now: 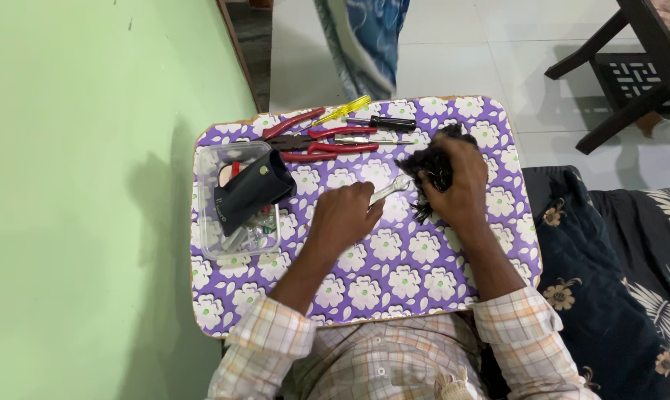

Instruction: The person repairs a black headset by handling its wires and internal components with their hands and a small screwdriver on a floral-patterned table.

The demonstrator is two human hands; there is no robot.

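Gripping a small silver wrench (389, 190) at its near end, the left hand (344, 215) sits just left of centre frame, fingers curled shut around the handle, the tool's open jaw poking up and to the right. The right hand (459, 185), just right of centre, is bunched tight on a black cloth (433, 167), which touches the wrench head. Both hands work over a small table (424, 267) covered in a purple floral print. Along its top edge lie red-handled pliers (327, 142), a yellow-handled screwdriver (342, 110) and a black-handled screwdriver (383, 122). At the left edge sits a clear plastic box (235, 244) with a black pouch (250, 189) resting across it.
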